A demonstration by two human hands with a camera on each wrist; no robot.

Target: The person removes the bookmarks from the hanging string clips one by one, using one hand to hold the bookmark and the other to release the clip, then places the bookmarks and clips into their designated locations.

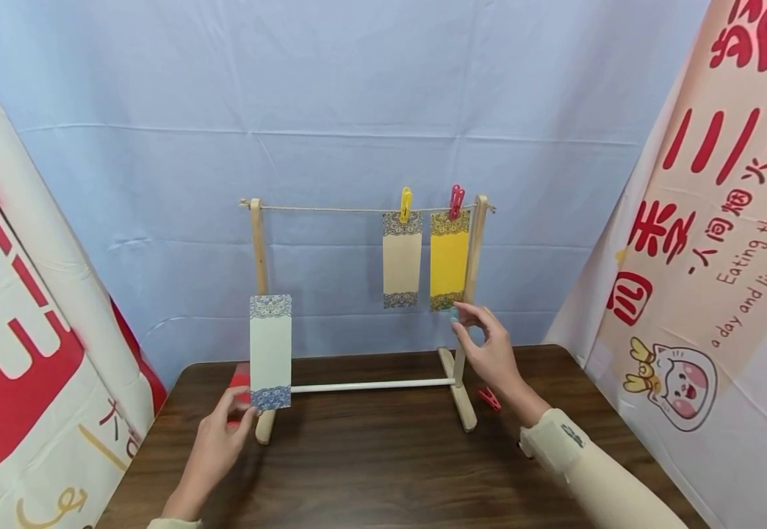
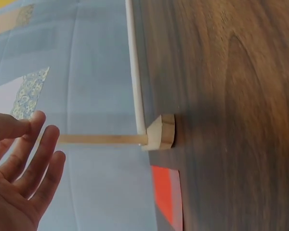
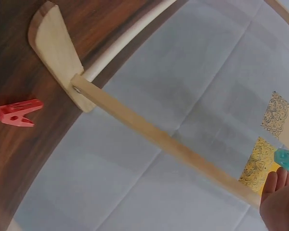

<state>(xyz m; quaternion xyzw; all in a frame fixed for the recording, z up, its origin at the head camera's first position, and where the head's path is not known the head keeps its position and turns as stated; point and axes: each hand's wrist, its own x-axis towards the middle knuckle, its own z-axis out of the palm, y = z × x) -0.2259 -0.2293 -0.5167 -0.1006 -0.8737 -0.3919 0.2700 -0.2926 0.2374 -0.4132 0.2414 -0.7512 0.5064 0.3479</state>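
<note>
My left hand (image 1: 222,435) pinches the lower edge of a pale green card (image 1: 270,349) with blue lace-pattern bands, holding it upright before the rack's left post. In the left wrist view, the thumb and index finger of the left hand (image 2: 26,168) meet at the card's patterned end (image 2: 30,94). My right hand (image 1: 489,351) holds a teal clothespin (image 3: 286,160) between thumb and fingers, near the right post. A beige card (image 1: 402,261) hangs from the string under a yellow clothespin (image 1: 406,205). Beside it a yellow card (image 1: 449,261) hangs under a red clothespin (image 1: 456,201).
The wooden rack (image 1: 257,246) stands on the brown table (image 1: 383,455), with a string (image 1: 330,209) across its top and a white bar (image 1: 373,385) low down. Another red clothespin (image 1: 490,398) lies by the right foot. Something red (image 2: 166,192) lies near the left foot.
</note>
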